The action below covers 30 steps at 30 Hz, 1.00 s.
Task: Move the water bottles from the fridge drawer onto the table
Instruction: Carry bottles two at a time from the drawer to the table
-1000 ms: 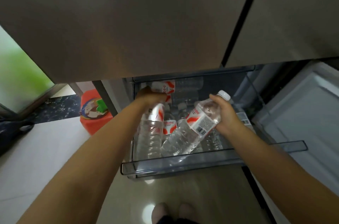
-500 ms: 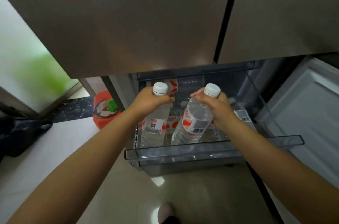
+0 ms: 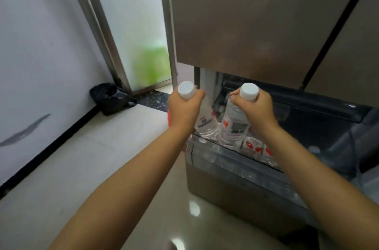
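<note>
I'm holding two clear water bottles upright above the open fridge drawer (image 3: 235,159), one per hand. My left hand (image 3: 185,109) is wrapping fully closed round the neck of the left bottle (image 3: 205,124), w/ its white cap (image 3: 186,90) poking up above the fist, over the drawer's left end. My right hand (image 3: 254,109) is clamping closed on the neck of the right bottle (image 3: 233,126), cap (image 3: 249,90) likewise exposed, over the drawer's middle. More red-labelled bottles (image 3: 254,147) are lying inside the drawer, just below the right bottle. Both look full, so I'm judging them fairly heavy, w/ thin walls that would dent under a squeeze and poss. slick if chilled. The stiff neck under the cap seems the best hold. No table is in view from the drawer.
</note>
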{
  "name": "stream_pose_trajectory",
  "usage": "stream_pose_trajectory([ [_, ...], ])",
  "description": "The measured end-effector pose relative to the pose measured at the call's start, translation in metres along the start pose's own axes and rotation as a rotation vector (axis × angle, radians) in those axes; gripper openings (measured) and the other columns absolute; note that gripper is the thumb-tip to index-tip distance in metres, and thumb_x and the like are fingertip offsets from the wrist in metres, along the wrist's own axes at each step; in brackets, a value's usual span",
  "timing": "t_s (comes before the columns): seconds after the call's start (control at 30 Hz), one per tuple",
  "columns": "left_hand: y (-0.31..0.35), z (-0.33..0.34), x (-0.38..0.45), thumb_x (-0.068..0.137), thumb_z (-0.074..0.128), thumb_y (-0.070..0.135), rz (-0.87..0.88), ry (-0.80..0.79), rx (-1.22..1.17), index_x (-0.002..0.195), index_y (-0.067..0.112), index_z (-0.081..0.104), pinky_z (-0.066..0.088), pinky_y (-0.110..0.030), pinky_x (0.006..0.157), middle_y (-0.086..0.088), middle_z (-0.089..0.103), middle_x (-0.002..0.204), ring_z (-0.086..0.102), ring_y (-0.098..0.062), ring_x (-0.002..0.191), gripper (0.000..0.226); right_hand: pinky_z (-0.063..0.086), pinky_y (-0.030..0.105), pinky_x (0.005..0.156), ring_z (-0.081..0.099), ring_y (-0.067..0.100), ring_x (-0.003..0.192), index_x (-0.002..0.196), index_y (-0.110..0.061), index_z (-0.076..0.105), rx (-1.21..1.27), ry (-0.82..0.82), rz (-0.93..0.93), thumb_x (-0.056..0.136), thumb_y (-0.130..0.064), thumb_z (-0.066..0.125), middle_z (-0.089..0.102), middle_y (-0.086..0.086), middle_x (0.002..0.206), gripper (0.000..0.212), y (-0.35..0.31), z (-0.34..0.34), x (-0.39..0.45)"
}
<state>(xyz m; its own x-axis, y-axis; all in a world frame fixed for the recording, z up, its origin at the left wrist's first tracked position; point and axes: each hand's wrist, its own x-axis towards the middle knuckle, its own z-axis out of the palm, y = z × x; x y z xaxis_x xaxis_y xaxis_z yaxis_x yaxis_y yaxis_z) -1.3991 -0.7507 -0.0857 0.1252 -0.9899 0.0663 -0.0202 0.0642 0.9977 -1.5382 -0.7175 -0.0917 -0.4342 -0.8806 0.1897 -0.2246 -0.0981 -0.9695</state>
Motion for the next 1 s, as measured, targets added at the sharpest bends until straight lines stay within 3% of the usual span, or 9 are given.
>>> stream_pose_trajectory([
  [0.13, 0.023, -0.05, -0.001, 0.078, 0.065, 0.0, 0.06, 0.198, -0.113, 0.062, 0.022, 0.055, 0.046, -0.016, 0.058, 0.013, 0.057, 0.057, 0.053, 0.005, 0.05, 0.029, 0.048, 0.023, 0.07, 0.055, 0.005, 0.072, 0.088, -0.008, 0.06, -0.012, -0.127, -0.121, 0.079, -0.002, 0.064, 0.058, -0.007, 0.078, 0.012, -0.029, 0.024, -0.009],
  [0.23, 0.034, -0.094, -0.004, 0.078, 0.065, 0.0, 0.108, 0.286, -0.051, 0.062, 0.021, 0.053, 0.044, -0.017, 0.057, 0.006, 0.055, 0.063, 0.052, -0.004, 0.057, 0.029, 0.048, 0.02, 0.069, 0.055, 0.004, 0.072, 0.094, -0.005, 0.061, -0.029, -0.221, -0.188, 0.079, -0.004, 0.065, 0.057, -0.008, 0.077, 0.015, -0.051, 0.055, -0.014],
  [0.3, 0.035, -0.127, -0.009, 0.078, 0.065, 0.001, 0.127, 0.334, 0.015, 0.065, 0.02, 0.053, 0.045, -0.012, 0.054, 0.006, 0.054, 0.066, 0.051, -0.006, 0.06, 0.026, 0.049, 0.022, 0.069, 0.056, 0.008, 0.071, 0.08, -0.011, 0.061, 0.014, -0.264, -0.199, 0.078, -0.003, 0.065, 0.059, -0.004, 0.076, 0.009, -0.067, 0.081, -0.02],
  [0.43, 0.026, -0.208, -0.025, 0.081, 0.065, 0.009, 0.091, 0.462, 0.141, 0.072, 0.018, 0.056, 0.044, -0.019, 0.06, 0.008, 0.055, 0.07, 0.052, -0.006, 0.065, 0.015, 0.048, 0.024, 0.065, 0.055, 0.009, 0.065, 0.063, -0.021, 0.056, 0.182, -0.384, -0.15, 0.077, 0.003, 0.063, 0.058, -0.002, 0.069, 0.028, -0.093, 0.151, -0.048],
  [0.57, 0.014, -0.3, -0.049, 0.081, 0.065, 0.01, 0.041, 0.614, 0.2, 0.09, 0.007, 0.058, 0.045, -0.026, 0.067, -0.004, 0.058, 0.083, 0.054, -0.016, 0.076, 0.011, 0.048, 0.026, 0.066, 0.057, 0.013, 0.063, 0.061, -0.019, 0.061, 0.228, -0.539, -0.124, 0.06, -0.016, 0.066, 0.06, -0.004, 0.063, 0.006, -0.112, 0.24, -0.108],
  [0.67, 0.01, -0.375, -0.071, 0.08, 0.065, 0.008, 0.018, 0.714, 0.211, 0.085, 0.008, 0.056, 0.042, -0.021, 0.059, 0.001, 0.054, 0.074, 0.05, -0.013, 0.069, 0.01, 0.047, 0.027, 0.071, 0.056, 0.02, 0.072, 0.079, -0.009, 0.063, 0.229, -0.668, -0.1, 0.059, -0.021, 0.063, 0.058, 0.002, 0.07, 0.023, -0.124, 0.304, -0.167],
  [0.77, 0.008, -0.451, -0.096, 0.081, 0.064, 0.007, 0.011, 0.779, 0.24, 0.085, 0.008, 0.056, 0.039, -0.018, 0.059, 0.004, 0.052, 0.071, 0.048, -0.007, 0.065, 0.01, 0.047, 0.026, 0.068, 0.055, 0.015, 0.07, 0.074, -0.013, 0.058, 0.263, -0.798, -0.087, 0.072, -0.011, 0.068, 0.056, 0.0, 0.071, 0.01, -0.137, 0.362, -0.226],
  [0.9, 0.008, -0.547, -0.132, 0.083, 0.064, 0.007, 0.0, 0.872, 0.279, 0.083, 0.011, 0.055, 0.038, -0.013, 0.059, 0.009, 0.049, 0.07, 0.046, 0.0, 0.065, 0.01, 0.046, 0.024, 0.066, 0.054, 0.009, 0.067, 0.065, -0.018, 0.055, 0.282, -0.933, -0.117, 0.081, -0.003, 0.061, 0.055, -0.003, 0.069, 0.023, -0.158, 0.433, -0.3],
  [1.0, 0.012, -0.61, -0.153, 0.084, 0.064, 0.008, -0.037, 0.953, 0.291, 0.07, 0.025, 0.048, 0.04, -0.019, 0.062, 0.013, 0.047, 0.071, 0.046, -0.001, 0.067, 0.027, 0.046, 0.023, 0.065, 0.054, 0.012, 0.07, 0.067, -0.017, 0.055, 0.292, -1.035, -0.125, 0.081, -0.003, 0.061, 0.057, 0.0, 0.071, 0.02, -0.175, 0.483, -0.346],
])
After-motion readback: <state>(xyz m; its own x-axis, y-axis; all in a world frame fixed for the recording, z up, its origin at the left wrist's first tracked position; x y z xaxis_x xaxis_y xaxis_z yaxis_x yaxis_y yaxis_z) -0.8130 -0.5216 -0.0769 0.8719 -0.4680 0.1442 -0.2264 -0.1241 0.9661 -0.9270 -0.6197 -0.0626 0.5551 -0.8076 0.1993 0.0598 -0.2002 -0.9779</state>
